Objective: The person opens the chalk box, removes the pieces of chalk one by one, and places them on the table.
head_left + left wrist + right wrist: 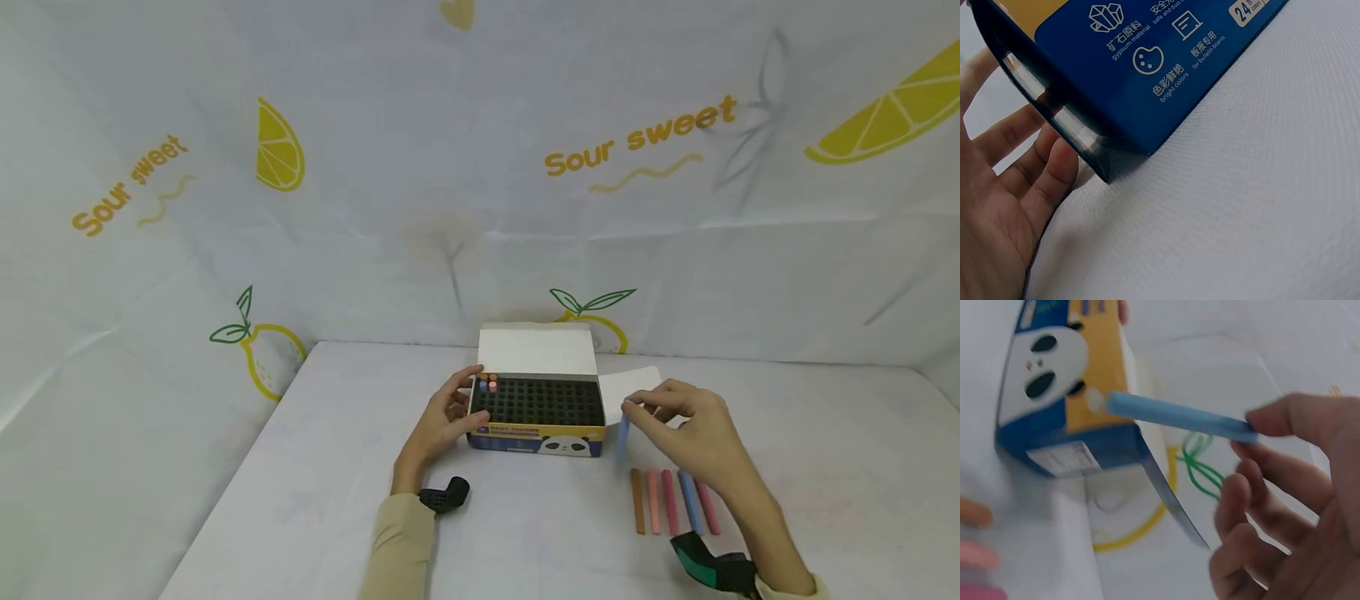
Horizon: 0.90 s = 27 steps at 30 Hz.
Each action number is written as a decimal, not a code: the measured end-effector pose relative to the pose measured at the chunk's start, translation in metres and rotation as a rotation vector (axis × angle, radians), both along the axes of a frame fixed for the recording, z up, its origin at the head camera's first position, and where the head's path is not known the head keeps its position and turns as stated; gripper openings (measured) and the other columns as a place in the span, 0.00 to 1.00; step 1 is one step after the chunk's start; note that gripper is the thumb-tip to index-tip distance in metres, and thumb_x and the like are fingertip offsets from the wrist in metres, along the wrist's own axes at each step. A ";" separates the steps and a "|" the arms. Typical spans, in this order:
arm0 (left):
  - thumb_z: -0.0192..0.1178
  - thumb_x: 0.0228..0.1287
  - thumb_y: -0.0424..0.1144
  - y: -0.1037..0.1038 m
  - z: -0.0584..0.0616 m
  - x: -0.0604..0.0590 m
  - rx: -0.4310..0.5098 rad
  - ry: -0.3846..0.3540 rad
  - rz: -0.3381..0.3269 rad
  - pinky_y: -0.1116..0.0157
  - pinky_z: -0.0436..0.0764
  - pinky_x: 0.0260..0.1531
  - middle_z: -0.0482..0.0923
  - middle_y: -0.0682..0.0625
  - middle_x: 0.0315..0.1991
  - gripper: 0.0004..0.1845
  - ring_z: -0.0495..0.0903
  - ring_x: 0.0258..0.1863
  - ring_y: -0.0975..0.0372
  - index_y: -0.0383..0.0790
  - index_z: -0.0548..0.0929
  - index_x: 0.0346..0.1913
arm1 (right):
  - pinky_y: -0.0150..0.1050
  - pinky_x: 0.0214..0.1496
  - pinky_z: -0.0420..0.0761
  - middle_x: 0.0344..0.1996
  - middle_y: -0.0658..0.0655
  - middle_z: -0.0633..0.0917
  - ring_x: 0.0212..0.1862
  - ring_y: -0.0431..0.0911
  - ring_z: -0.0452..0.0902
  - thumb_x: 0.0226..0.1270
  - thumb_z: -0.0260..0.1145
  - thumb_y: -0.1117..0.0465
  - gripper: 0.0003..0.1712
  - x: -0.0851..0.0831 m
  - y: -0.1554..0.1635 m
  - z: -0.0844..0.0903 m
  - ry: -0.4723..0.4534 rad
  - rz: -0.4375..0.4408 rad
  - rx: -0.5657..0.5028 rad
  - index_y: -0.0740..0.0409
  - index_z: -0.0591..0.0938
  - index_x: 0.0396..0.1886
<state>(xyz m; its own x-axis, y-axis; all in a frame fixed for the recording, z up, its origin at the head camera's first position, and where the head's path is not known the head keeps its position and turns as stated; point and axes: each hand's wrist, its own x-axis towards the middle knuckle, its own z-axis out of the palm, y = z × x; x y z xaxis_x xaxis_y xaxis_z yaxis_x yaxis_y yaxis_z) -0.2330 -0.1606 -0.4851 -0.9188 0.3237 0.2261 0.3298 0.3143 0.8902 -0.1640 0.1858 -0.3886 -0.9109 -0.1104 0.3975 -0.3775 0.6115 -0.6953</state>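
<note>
My left hand [438, 425] holds the left end of a blue and yellow chalk box [506, 442], thumb at the front edge and fingers round the side. In the left wrist view, curled fingertips [1060, 165] lie against the box's end panel. The box stands with its lid [536, 350] raised, showing a black tray [547, 402] of holes. Several chalk sticks [487, 383] stand in the tray's back left corner. Beyond the box's right end, my right hand [697, 429] pinches a light blue chalk stick [1179, 417] by its top between thumb and index finger; the stick hangs nearly upright.
On the white table in front of my right hand lies a row of several chalk sticks: brown [637, 502], pink [654, 502], red [670, 502], blue [689, 502] and dark pink [707, 507]. A white side flap [626, 385] juts from the box's right end. Behind hangs a lemon-printed cloth [420, 150].
</note>
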 end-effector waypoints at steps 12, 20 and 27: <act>0.69 0.64 0.53 0.000 -0.002 -0.002 -0.012 0.002 0.005 0.64 0.77 0.45 0.73 0.39 0.64 0.40 0.74 0.44 0.59 0.53 0.67 0.77 | 0.32 0.33 0.71 0.26 0.42 0.84 0.33 0.35 0.74 0.64 0.73 0.63 0.04 0.004 0.077 -0.009 -0.169 0.158 0.142 0.49 0.92 0.36; 0.69 0.64 0.53 -0.001 -0.002 -0.002 -0.014 0.004 0.004 0.64 0.77 0.45 0.73 0.38 0.64 0.40 0.73 0.44 0.59 0.53 0.66 0.77 | 0.31 0.33 0.72 0.31 0.40 0.88 0.34 0.33 0.74 0.69 0.69 0.62 0.08 0.006 0.108 -0.018 -0.317 0.186 0.191 0.56 0.92 0.42; 0.69 0.63 0.55 -0.001 -0.001 -0.002 -0.022 -0.005 0.007 0.64 0.77 0.45 0.72 0.38 0.64 0.41 0.74 0.44 0.59 0.54 0.66 0.77 | 0.33 0.30 0.72 0.40 0.47 0.89 0.32 0.32 0.69 0.73 0.65 0.57 0.14 0.003 0.125 -0.028 -0.502 0.189 0.243 0.60 0.91 0.47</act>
